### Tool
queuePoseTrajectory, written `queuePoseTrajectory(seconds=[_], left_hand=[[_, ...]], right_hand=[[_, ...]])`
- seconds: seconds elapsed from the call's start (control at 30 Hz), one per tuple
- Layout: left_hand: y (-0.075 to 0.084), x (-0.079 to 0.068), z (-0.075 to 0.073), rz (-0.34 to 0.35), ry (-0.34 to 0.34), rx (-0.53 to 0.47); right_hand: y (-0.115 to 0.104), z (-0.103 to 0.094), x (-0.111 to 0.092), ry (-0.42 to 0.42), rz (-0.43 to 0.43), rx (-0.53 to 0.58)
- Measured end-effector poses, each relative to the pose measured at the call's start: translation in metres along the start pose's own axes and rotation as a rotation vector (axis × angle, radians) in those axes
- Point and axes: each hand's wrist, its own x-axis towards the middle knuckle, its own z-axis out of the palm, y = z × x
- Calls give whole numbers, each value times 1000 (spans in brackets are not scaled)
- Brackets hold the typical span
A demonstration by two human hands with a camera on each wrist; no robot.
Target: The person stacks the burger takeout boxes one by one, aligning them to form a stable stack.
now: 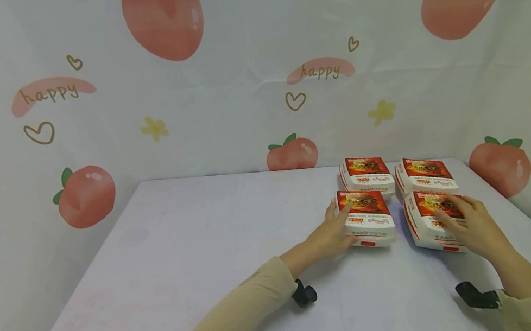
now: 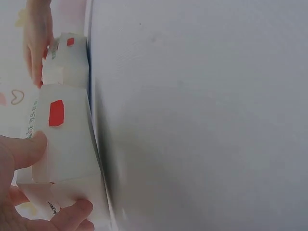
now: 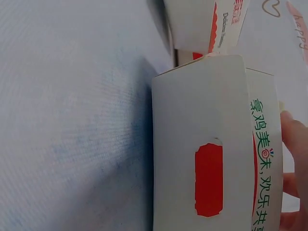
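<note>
Two white and red burger boxes stand in the front row at the table's right side. My left hand (image 1: 334, 234) grips the left front burger box (image 1: 369, 233) at its near left corner, with thumb and fingers spread over its edges. In the left wrist view, a red patch marks this box's white front (image 2: 70, 144). My right hand (image 1: 473, 221) rests on the top and right side of the right front burger box (image 1: 432, 231). Its fingers (image 3: 293, 132) look relaxed along the printed lid in the right wrist view; their far ends are partly hidden.
Behind stand two more burger boxes, one at the left (image 1: 369, 178) and one at the right (image 1: 426, 175), near the wall cloth (image 1: 229, 109) printed with peaches. All stand on a white table (image 1: 198, 266). A narrow gap separates the two columns of boxes.
</note>
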Motion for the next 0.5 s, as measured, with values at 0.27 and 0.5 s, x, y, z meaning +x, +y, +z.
queuePoseTrajectory(seconds=[0.27, 0.5], left_hand=[[-12, -10, -10, 6, 6, 10], [-20, -21, -22, 1, 12, 3]], right_hand=[[2, 3, 2, -15, -15, -17], [0, 3, 2, -39, 19, -2]])
